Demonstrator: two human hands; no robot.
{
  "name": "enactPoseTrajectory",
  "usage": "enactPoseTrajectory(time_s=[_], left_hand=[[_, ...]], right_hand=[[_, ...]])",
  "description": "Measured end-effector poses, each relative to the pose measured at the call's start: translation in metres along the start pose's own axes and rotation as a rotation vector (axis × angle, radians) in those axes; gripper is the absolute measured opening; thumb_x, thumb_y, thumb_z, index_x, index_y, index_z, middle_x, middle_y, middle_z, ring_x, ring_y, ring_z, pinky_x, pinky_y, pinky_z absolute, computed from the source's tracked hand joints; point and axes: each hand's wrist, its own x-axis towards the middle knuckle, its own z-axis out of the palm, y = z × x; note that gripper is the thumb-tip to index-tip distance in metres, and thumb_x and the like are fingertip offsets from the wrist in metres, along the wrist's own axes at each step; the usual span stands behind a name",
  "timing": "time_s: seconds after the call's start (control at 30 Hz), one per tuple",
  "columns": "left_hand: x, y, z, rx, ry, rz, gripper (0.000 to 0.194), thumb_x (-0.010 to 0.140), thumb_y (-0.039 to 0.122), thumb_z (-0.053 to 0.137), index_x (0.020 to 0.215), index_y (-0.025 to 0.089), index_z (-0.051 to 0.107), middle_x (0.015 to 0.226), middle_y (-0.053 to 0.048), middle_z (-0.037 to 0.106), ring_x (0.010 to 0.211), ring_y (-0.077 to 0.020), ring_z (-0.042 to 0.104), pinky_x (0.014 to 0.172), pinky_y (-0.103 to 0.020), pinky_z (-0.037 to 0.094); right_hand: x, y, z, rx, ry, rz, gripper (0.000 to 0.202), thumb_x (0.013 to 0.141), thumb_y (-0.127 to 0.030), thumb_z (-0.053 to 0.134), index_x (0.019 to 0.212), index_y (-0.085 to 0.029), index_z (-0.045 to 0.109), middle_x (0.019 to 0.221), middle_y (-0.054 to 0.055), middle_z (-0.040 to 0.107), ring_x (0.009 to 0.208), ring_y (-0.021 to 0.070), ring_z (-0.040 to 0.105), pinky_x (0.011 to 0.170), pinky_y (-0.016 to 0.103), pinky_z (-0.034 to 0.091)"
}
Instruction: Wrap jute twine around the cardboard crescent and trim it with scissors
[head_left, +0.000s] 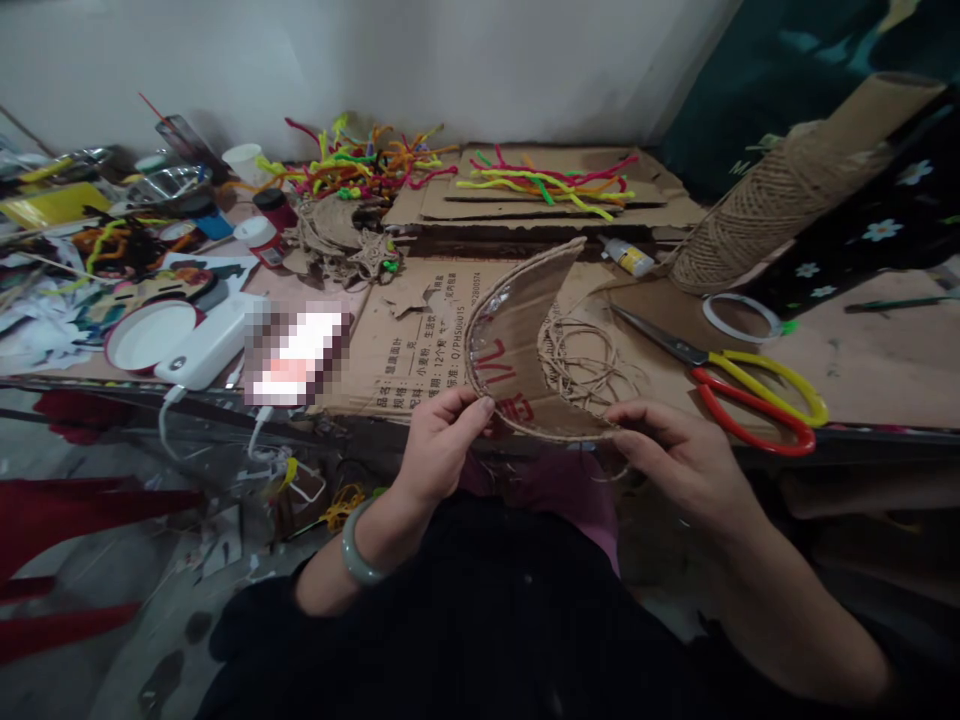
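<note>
A cardboard crescent (517, 335) edged with twine is held up over the table's front edge. My left hand (442, 440) pinches its lower left rim between thumb and fingers. At its lower right end, my right hand (671, 450) is closed on the rim and the twine there. Loose twine (589, 365) lies in loops behind the crescent's inner curve. To the right rest scissors (701, 360) with one yellow and one red handle, near my right hand. A large twine roll (772, 205) on a cardboard tube stands tilted at the back right.
Flattened cardboard (390, 365) lies under the work. Colourful pipe cleaners (551, 185) sit behind, near a small glue bottle (628, 257) and a tape roll (741, 317). At left are a phone (300, 355), a white power bank (214, 340) with cables, and jars. A red stool (67, 520) stands below.
</note>
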Motion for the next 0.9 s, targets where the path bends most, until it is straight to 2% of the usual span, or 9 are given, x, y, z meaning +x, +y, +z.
enactPoseTrajectory(time_s=[0.07,0.2,0.33,0.43,0.6,0.73,0.9], left_hand=[[0.0,0.0,0.0,0.001,-0.003,0.004,0.02,0.073,0.035,0.078,0.071,0.016,0.073,0.063,0.0,0.067,0.056,-0.0073,0.056,0.055,-0.018,0.048],[0.0,0.0,0.001,-0.033,-0.041,-0.03,0.021,0.071,0.037,0.08,0.073,0.016,0.075,0.065,-0.001,0.07,0.056,-0.0068,0.058,0.055,-0.017,0.049],[0.001,0.001,0.001,-0.085,-0.066,-0.078,0.028,0.07,0.044,0.08,0.073,0.017,0.075,0.065,-0.001,0.071,0.057,-0.0083,0.062,0.056,-0.018,0.051],[0.002,0.001,0.001,-0.105,-0.034,-0.067,0.027,0.068,0.042,0.082,0.067,0.017,0.074,0.06,0.0,0.069,0.054,-0.0065,0.059,0.056,-0.016,0.05],[0.004,0.002,-0.002,-0.092,0.008,-0.033,0.026,0.068,0.041,0.082,0.065,0.017,0.073,0.058,0.001,0.068,0.051,-0.0052,0.058,0.052,-0.014,0.047],[0.005,0.002,-0.003,-0.103,0.048,-0.024,0.028,0.065,0.042,0.084,0.062,0.016,0.072,0.055,0.002,0.065,0.05,-0.0042,0.055,0.05,-0.014,0.045],[0.004,0.0,-0.005,-0.115,0.01,-0.063,0.033,0.066,0.048,0.082,0.066,0.016,0.072,0.06,0.0,0.068,0.053,-0.0073,0.058,0.052,-0.017,0.047]], right_hand=[[0.0,0.002,0.002,-0.004,0.017,-0.001,0.014,0.078,-0.034,0.065,0.084,-0.021,0.066,0.061,-0.002,0.061,0.053,0.0119,0.055,0.053,0.024,0.046],[0.004,0.009,0.001,-0.096,0.056,-0.049,0.013,0.08,-0.031,0.062,0.073,-0.022,0.065,0.058,-0.002,0.06,0.052,0.0117,0.053,0.052,0.024,0.043],[0.012,0.014,-0.005,-0.132,0.023,-0.104,0.012,0.08,-0.03,0.063,0.071,-0.022,0.066,0.057,-0.002,0.061,0.052,0.0121,0.054,0.05,0.024,0.043],[0.015,0.016,-0.007,-0.137,0.013,-0.105,0.012,0.08,-0.03,0.064,0.071,-0.022,0.067,0.056,-0.002,0.061,0.051,0.0114,0.054,0.049,0.023,0.043],[0.016,0.016,-0.003,-0.007,0.035,-0.069,0.008,0.078,-0.032,0.069,0.08,-0.024,0.07,0.062,-0.002,0.065,0.054,0.0102,0.058,0.049,0.02,0.046],[0.016,0.016,0.003,0.099,0.053,-0.055,0.012,0.077,-0.032,0.073,0.088,-0.027,0.073,0.072,-0.002,0.07,0.058,0.0095,0.063,0.054,0.019,0.051],[0.019,0.017,0.005,0.087,0.135,-0.075,0.009,0.075,-0.027,0.074,0.084,-0.027,0.074,0.074,-0.003,0.072,0.061,0.0082,0.064,0.057,0.016,0.052]])
